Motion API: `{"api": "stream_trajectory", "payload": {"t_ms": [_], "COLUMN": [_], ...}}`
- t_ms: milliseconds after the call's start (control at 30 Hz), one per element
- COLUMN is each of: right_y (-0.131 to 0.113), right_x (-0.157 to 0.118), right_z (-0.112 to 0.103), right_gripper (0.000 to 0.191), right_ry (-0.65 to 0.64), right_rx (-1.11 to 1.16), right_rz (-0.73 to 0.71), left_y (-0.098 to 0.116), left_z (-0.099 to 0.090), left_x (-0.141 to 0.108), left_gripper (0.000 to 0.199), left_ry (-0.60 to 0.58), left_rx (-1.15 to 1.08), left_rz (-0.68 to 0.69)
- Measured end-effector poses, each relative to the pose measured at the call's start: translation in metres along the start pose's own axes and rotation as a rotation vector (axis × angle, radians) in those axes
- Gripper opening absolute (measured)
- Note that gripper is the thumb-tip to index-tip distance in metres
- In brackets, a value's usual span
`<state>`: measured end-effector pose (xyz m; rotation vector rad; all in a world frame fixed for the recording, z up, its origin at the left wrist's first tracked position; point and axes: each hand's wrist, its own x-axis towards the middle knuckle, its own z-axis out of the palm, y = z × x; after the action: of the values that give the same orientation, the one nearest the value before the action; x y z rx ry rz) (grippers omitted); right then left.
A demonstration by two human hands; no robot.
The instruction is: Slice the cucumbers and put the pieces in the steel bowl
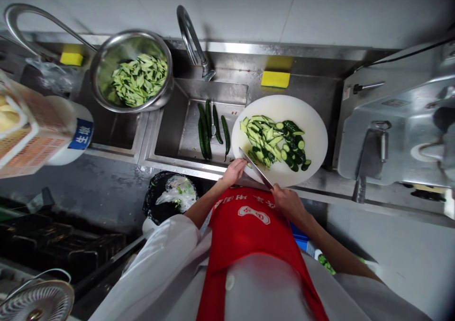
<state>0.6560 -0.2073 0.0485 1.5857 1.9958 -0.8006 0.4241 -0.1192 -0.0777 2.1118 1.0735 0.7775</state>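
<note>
My right hand point(287, 203) is closed round the handle of a kitchen knife point(256, 168), its blade slanting across the near left part of a round white cutting board point(314, 126). At the board's near left edge, my left hand point(234, 171) has its fingers drawn together beside the blade, at a small pale green cucumber piece point(249, 165) mostly hidden by the fingertips and knife. Beyond the blade lie thin cucumber slices point(261, 133) in a heap. Thicker dark-skinned cucumber chunks point(293, 145) lie to their right.
Several whole cucumbers point(204, 131) lie in the sink point(170, 136) under a faucet point(190, 34). A steel bowl point(95, 81) of cucumber slices stands left. Behind the board sits a yellow sponge point(275, 79). Below the counter is a black-lined bin point(152, 200); metal equipment point(384, 107) stands right.
</note>
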Motion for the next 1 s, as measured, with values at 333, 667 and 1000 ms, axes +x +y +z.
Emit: {"api": "stream_trajectory", "payload": {"t_ms": [333,667,1000], "right_y": [0.014,0.021,0.021], "right_x": [-0.007,-0.031,-0.020], "right_z": [-0.008,-0.001,0.015], "right_gripper": [0.032,0.027,0.029], "right_ry": [0.051,0.011,0.070], "right_rx": [0.090,0.028,0.195], "right_rz": [0.069,-0.010,0.057], "left_y": [0.008,0.048,0.028], "left_z": [-0.012,0.018,0.030], "left_x": [0.007,0.223,0.270], "left_gripper": [0.029,0.026,0.045], "left_ry": [0.124,-0.101,-0.575], "left_rx": [-0.028,0.061,0.249], "left_rz": [-0.058,-0.026,-0.133]}}
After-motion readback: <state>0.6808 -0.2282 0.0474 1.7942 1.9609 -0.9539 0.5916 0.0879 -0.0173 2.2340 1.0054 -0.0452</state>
